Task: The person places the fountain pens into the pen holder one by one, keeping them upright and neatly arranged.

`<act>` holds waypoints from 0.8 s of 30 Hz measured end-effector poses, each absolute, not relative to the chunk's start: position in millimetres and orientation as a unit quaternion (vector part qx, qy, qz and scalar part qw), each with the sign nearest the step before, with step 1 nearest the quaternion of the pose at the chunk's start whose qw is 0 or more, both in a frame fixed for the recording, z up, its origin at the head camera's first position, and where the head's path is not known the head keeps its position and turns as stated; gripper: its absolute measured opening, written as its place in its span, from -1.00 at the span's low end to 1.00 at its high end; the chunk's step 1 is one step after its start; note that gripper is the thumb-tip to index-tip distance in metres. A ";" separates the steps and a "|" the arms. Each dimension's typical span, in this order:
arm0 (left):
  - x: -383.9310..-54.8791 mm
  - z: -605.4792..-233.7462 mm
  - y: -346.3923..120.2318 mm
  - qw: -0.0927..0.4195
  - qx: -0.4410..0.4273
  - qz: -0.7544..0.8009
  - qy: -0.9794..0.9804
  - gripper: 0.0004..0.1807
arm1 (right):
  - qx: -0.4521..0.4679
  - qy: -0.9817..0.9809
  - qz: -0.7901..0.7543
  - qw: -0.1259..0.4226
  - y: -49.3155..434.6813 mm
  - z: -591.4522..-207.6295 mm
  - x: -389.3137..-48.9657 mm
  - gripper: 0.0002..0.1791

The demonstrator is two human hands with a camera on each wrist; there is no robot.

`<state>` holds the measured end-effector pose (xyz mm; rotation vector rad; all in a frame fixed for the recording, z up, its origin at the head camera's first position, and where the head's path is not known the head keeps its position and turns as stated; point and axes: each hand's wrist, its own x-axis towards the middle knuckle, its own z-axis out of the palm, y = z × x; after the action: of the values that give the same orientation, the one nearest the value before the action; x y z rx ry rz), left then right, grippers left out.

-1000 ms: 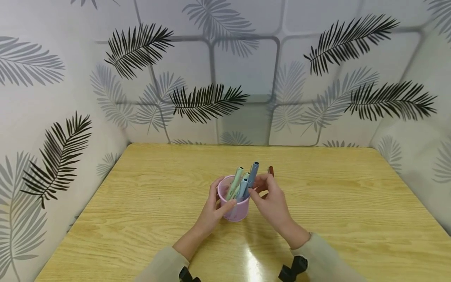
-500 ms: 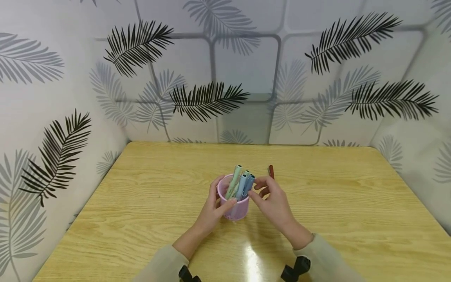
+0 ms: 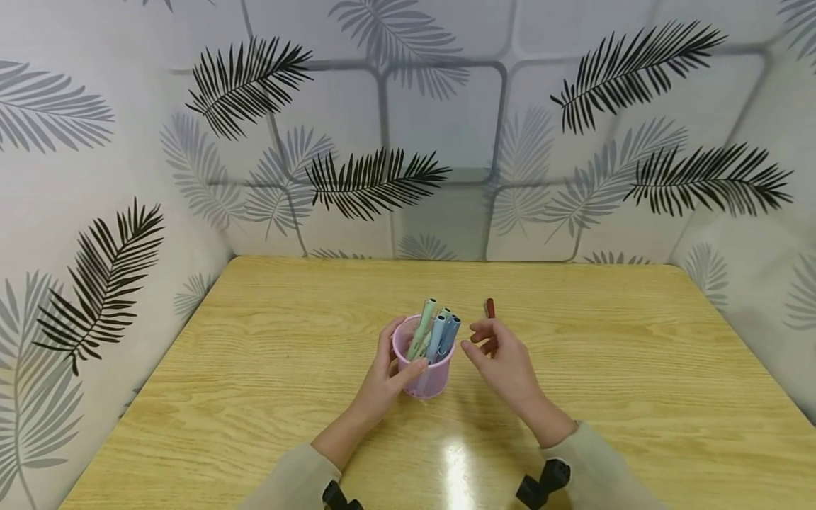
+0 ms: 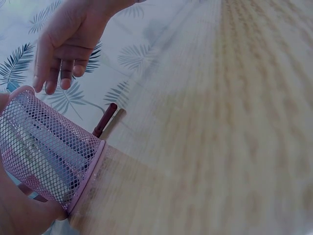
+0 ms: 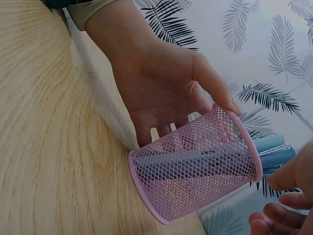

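Note:
A pink mesh pen cup (image 3: pixel 428 383) stands on the wooden table, and my left hand (image 3: pixel 382 379) grips its left side with the thumb over the front rim. In it several capped pens lean: a pale green pen (image 3: pixel 421 330), a light blue pen (image 3: pixel 435 336) and a darker blue pen (image 3: pixel 450 334); another greenish one is partly hidden. Just right of the cup is my right hand (image 3: pixel 506 365), apart from it, fingers loosely bent and holding nothing. The right wrist view shows the mesh wall (image 5: pixel 195 171) with pens inside.
Behind my right hand a dark red pen (image 3: pixel 489 308) lies on the table (image 3: pixel 605 340), partly covered by that hand in the head view. A leaf-patterned backdrop (image 3: pixel 357 241) rises along the table's back and sides.
The darker blue pen has sunk lower into the pen cup. My right hand has let go of it and drawn slightly to the right. My left hand stays on the cup.

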<state>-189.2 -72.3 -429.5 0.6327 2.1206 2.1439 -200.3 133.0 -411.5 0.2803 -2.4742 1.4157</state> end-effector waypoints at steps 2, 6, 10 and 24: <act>-189.2 -429.2 -72.3 0.031 0.204 0.697 0.687 -0.25 | 0.090 -0.860 0.484 0.134 135.9 -411.1 -201.6 -0.73; -188.9 -428.8 -72.3 0.031 0.206 0.698 0.685 -0.25 | 0.074 -0.868 0.475 0.125 143.3 -410.0 -204.7 -0.72; -189.2 -428.7 -72.1 0.031 0.211 0.698 0.683 -0.24 | 0.062 -0.870 0.474 0.120 151.9 -409.1 -208.6 -0.70; -188.7 -427.9 -72.6 0.040 0.205 0.695 0.688 -0.23 | 0.023 -0.885 0.454 0.104 168.9 -424.1 -233.3 -0.64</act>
<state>-188.7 -72.6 -427.9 0.6288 2.1069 2.1303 -233.3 168.9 -424.1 0.0690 -2.6097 1.3392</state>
